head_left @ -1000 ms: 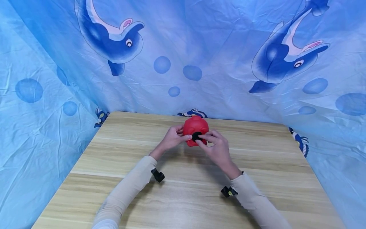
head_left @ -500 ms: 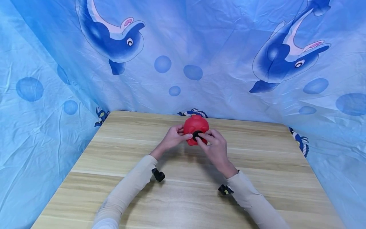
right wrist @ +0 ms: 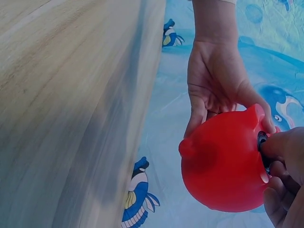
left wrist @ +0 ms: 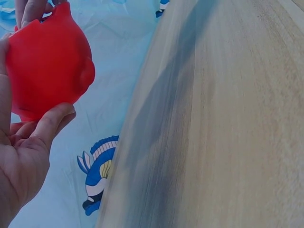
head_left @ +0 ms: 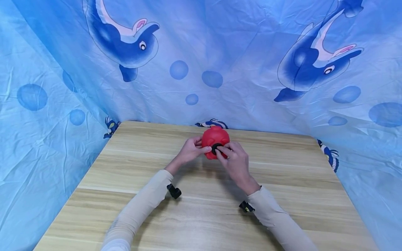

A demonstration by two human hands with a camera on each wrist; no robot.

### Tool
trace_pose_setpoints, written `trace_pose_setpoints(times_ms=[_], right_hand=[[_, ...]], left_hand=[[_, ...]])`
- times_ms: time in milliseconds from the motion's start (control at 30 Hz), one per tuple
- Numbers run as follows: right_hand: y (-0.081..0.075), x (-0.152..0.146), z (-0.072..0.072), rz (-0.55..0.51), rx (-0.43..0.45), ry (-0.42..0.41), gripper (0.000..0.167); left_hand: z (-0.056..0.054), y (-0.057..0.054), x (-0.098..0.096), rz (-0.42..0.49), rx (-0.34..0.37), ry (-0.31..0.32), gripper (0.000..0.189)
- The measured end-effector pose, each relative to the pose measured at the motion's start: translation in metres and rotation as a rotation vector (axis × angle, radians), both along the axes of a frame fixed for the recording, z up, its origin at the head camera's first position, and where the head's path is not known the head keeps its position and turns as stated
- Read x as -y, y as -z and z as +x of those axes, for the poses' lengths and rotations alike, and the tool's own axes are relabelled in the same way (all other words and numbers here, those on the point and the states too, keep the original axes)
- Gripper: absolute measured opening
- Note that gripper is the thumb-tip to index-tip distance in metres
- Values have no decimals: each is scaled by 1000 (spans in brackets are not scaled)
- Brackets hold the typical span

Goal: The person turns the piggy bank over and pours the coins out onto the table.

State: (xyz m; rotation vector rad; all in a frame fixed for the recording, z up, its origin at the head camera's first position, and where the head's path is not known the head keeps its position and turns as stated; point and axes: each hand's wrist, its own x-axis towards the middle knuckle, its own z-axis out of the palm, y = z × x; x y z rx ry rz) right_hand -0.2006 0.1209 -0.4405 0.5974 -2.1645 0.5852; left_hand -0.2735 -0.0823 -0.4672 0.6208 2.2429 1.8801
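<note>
A red, round piggy bank with stubby knobs is held up over the far part of the table, its underside turned toward me. Set in that underside is a round black plug. My left hand grips the bank from the left, thumb near the plug and fingers behind; the left wrist view shows its fingers wrapped against the red body. From the right, my right hand pinches at the plug with thumb and forefinger, and these cover part of it.
The wood-grain table ends just behind the bank. A blue curtain printed with dolphins hangs behind and along both sides. Small black cameras are strapped at both wrists over the pale sleeves.
My right wrist has shifted slightly left and turned a little, its fingers staying at the plug. The left hand and the piggy bank have barely moved.
</note>
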Motion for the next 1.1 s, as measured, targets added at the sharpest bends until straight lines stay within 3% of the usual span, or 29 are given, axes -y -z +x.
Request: trace_pose_setpoints(times_ms=[367,1100], right_hand=[[-2,2,-2,41,-32,-19,16],[2,-1,-9,132,-109,-71,17]], left_hand=[[-1,0,0,15,17,24,46],[-1,2,3,19,54,44,50]])
